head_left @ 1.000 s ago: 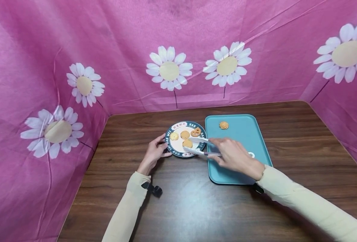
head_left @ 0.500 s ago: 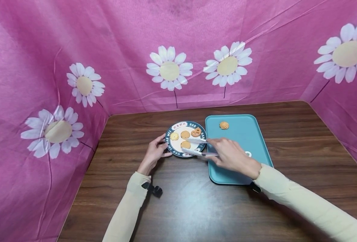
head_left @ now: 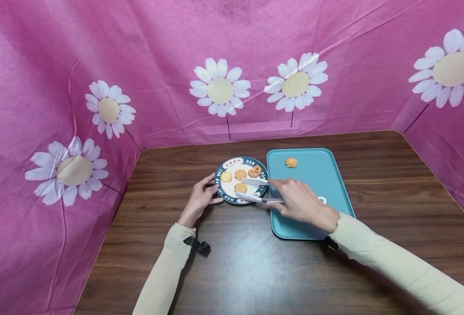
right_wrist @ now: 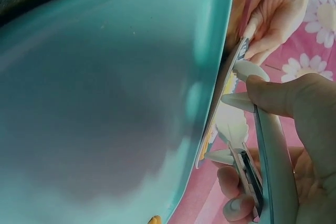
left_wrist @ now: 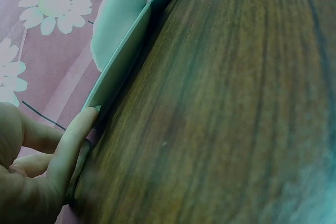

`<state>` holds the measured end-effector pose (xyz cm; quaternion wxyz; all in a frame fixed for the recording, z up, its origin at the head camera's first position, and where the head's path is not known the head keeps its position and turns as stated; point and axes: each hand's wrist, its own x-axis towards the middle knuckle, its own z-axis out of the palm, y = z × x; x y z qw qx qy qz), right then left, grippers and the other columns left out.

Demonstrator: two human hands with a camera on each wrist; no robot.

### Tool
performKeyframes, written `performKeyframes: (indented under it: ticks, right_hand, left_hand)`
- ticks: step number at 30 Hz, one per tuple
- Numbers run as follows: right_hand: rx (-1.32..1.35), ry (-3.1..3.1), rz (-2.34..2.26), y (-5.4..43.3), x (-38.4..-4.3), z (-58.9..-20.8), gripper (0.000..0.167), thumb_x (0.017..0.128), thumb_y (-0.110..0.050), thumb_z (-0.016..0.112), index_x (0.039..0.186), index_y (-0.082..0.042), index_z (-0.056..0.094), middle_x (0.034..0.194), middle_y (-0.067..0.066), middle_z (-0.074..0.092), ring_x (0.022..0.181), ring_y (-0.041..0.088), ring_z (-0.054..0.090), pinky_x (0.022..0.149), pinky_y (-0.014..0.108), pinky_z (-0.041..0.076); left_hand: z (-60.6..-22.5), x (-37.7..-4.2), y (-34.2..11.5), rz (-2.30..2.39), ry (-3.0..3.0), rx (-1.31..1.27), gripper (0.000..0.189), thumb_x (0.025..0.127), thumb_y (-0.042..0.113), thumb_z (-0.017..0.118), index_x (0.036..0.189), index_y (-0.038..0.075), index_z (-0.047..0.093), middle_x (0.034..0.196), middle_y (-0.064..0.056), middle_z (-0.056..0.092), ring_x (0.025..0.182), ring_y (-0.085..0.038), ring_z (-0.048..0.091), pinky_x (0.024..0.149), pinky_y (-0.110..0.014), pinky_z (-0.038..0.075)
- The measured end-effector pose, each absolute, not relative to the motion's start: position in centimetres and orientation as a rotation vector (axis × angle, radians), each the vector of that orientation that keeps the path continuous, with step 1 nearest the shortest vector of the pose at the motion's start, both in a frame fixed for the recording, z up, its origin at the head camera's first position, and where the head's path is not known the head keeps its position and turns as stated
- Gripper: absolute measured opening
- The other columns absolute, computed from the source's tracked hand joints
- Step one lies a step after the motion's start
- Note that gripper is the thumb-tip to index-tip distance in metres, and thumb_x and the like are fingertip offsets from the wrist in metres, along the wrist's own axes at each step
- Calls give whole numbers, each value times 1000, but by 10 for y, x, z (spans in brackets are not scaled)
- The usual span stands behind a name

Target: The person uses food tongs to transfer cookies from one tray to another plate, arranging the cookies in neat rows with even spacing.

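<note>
My left hand (head_left: 198, 199) holds the left rim of a round plate (head_left: 221, 194) with a dark blue lettered border. My right hand (head_left: 300, 202) grips a pair of tongs (right_wrist: 275, 166) with white tips, reaching in over the plate from the right. The tips stand apart, beside a round golden cookie (head_left: 240, 188) at the front of the plate. Behind it lies another round cookie (head_left: 240, 175). A pale flower-shaped cookie (head_left: 226, 177) is on the left and a pretzel (head_left: 254, 171) at the back right. The left wrist view shows the thumb at the plate's edge.
A turquoise tray (head_left: 314, 175) stands against the plate's right side, under my right hand. One swirled cookie (head_left: 291, 162) sits near its back edge. A white ring (head_left: 322, 200) shows beside the right wrist. Pink daisy-printed cloth (head_left: 157, 87) hangs around the wooden table (head_left: 169, 175).
Over the last second, my right hand and the tongs shifted slightly left, and the front round cookie slid a little left on the plate. The left hand stayed still.
</note>
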<state>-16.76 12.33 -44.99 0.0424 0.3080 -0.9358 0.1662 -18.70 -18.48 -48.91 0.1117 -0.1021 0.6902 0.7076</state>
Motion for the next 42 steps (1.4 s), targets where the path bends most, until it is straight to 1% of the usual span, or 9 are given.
performKeyframes:
  ticks: [6, 10, 13, 20, 25, 32, 36, 40, 42]
  right_hand:
    - [933, -2840, 552, 127, -167, -447, 70, 88, -43, 83, 141, -1, 61, 126, 19, 74, 100, 34, 73, 58, 43, 68]
    - [899, -2824, 580, 132, -167, -446, 72, 90, -44, 81, 144, -2, 59, 128, 20, 73, 108, 37, 72, 69, 52, 71]
    - [862, -2825, 581, 138, -168, -446, 72, 90, -44, 81, 145, -3, 58, 127, 20, 73, 109, 36, 72, 73, 56, 70]
    - [779, -2818, 549, 152, -169, -449, 72, 89, -43, 82, 145, -5, 58, 118, 20, 74, 96, 33, 70, 61, 53, 67]
    - [739, -2814, 513, 163, -170, -452, 70, 88, -41, 83, 143, -3, 60, 119, 21, 75, 96, 35, 71, 61, 53, 66]
    - [702, -2783, 500, 179, -172, -453, 69, 88, -39, 83, 142, -1, 60, 108, 22, 76, 90, 37, 70, 58, 54, 63]
    - [668, -2770, 483, 189, -175, -455, 69, 88, -39, 83, 140, 0, 61, 109, 23, 76, 93, 39, 72, 57, 55, 64]
    - [641, -2772, 470, 198, -179, -457, 68, 87, -37, 83, 140, 0, 60, 110, 23, 76, 89, 35, 71, 53, 51, 63]
    - [631, -2763, 469, 202, -182, -458, 68, 87, -37, 83, 139, 0, 60, 110, 22, 76, 87, 34, 70, 54, 52, 63]
  left_hand:
    - [-488, -186, -184, 2076, 2028, -313, 59, 104, -7, 49, 160, 8, 41, 137, -20, 47, 99, -16, 61, 79, -27, 72]
    - [-488, -186, -184, 2080, 2035, -316, 59, 104, -8, 49, 160, 8, 41, 136, -20, 48, 97, -15, 62, 78, -28, 72]
    - [-488, -186, -184, 2084, 2032, -320, 59, 104, -8, 49, 160, 8, 41, 135, -20, 47, 96, -15, 62, 78, -28, 72]
    - [-487, -187, -184, 2076, 2042, -323, 59, 104, -8, 49, 160, 8, 41, 137, -21, 47, 96, -16, 63, 79, -28, 72]
    - [-486, -186, -184, 2059, 2046, -318, 59, 104, -7, 48, 160, 9, 41, 138, -21, 46, 95, -16, 64, 81, -29, 72]
    - [-486, -186, -185, 2053, 2047, -329, 58, 104, -7, 49, 160, 10, 42, 138, -20, 46, 98, -17, 62, 81, -29, 72]
    - [-486, -186, -184, 2054, 2044, -322, 58, 104, -7, 49, 160, 9, 42, 138, -20, 45, 97, -17, 63, 82, -29, 72]
    - [-487, -186, -184, 2051, 2046, -321, 58, 104, -7, 49, 159, 9, 42, 138, -20, 45, 95, -16, 64, 81, -29, 72]
    - [-488, -186, -184, 2049, 2053, -321, 57, 104, -7, 49, 159, 9, 43, 138, -21, 45, 96, -16, 63, 81, -29, 72]
